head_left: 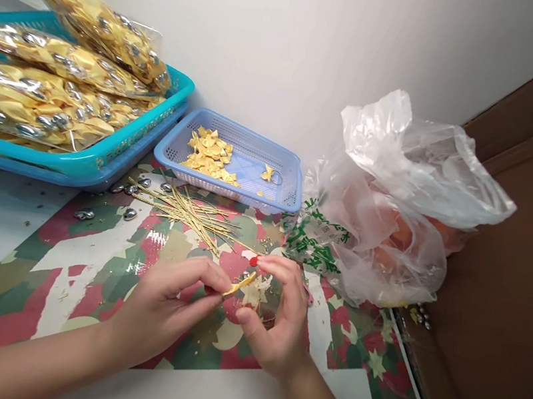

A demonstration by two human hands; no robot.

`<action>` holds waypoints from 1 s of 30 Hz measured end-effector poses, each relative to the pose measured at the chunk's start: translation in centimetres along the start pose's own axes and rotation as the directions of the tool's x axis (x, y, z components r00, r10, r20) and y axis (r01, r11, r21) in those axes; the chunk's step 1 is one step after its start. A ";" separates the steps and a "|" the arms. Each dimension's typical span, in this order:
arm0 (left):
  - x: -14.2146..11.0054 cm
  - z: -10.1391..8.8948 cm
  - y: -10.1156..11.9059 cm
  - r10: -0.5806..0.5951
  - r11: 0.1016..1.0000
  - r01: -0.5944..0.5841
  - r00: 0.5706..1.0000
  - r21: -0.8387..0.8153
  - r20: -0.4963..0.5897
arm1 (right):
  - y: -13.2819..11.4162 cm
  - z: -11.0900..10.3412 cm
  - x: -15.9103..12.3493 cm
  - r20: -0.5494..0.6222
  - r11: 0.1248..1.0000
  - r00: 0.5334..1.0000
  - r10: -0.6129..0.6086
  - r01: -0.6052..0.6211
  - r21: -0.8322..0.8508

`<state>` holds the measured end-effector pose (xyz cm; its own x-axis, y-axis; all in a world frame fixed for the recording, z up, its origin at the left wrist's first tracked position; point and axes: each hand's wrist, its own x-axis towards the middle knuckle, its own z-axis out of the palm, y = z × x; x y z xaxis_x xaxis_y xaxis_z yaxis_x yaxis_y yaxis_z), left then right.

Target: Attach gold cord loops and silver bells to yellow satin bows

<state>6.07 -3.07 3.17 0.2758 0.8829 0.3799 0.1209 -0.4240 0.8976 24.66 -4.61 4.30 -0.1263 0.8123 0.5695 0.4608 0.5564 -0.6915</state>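
Note:
My left hand (163, 308) and my right hand (278, 316) meet over a patterned red, green and white sheet (98, 267). Together they pinch a small gold ribbon bow (243, 285); the left fingertips hold its left end and the right fingers curl round its right side. Whether a pin runs through the bow I cannot make out. A bundle of thin gold pins (191, 211) lies just beyond the hands. Behind it stands a small light-blue basket (284, 182) with several loose gold bows (210, 153) in it.
A large turquoise tray (118, 145) at the back left carries clear bags of gold bows with silver beads (52, 84). Loose silver beads (85, 214) lie by its edge. A crumpled plastic bag (391, 206) stands on the right, with a brown cardboard wall (519, 266) beyond it.

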 end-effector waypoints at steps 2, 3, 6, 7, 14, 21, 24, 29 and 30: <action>0.1 -0.2 -0.1 0.007 0.999 -0.007 1.000 0.033 0.002 | 0.3 -0.5 0.4 0.087 1.000 0.996 -0.010 0.009 0.012; 0.1 -0.2 -0.1 0.009 0.999 -0.010 1.000 0.049 0.009 | 0.4 -0.7 0.6 0.112 1.000 0.993 -0.022 0.021 0.014; 0.2 -0.2 -0.1 0.009 0.996 -0.011 1.000 0.093 0.021 | 0.6 -0.7 0.8 0.103 0.997 0.992 -0.074 0.073 0.014; 0.2 -0.2 -0.1 0.010 0.995 -0.012 1.000 0.100 0.022 | 0.6 -0.6 0.8 0.091 0.996 0.992 -0.088 0.088 0.008; 0.4 -0.1 0.0 0.097 0.992 -0.104 0.991 0.069 0.095 | 0.6 0.0 0.5 0.016 0.992 0.992 -0.121 0.122 -0.026; 1.6 -1.1 1.0 0.293 0.920 -0.323 0.943 0.221 0.158 | -0.2 -0.2 1.3 0.188 0.903 0.945 0.266 -0.313 0.294; 3.6 -2.0 1.8 0.403 0.850 -0.450 0.891 0.274 0.211 | -0.5 0.2 2.9 0.143 0.863 0.942 0.304 -0.336 0.378; 7.9 -3.8 2.3 0.491 0.743 -0.576 0.816 0.342 0.307 | -2.3 -1.0 8.1 -0.112 0.904 0.968 0.222 -0.162 0.395; 8.5 -4.2 2.1 0.485 0.732 -0.585 0.807 0.348 0.336 | -3.0 -1.5 9.1 -0.166 0.897 0.963 0.212 -0.124 0.424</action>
<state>4.67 4.39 9.20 0.6021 0.4394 0.6666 0.2593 -0.8973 0.3572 23.46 0.83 12.20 0.1224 0.8711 0.4757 0.0562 0.4724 -0.8796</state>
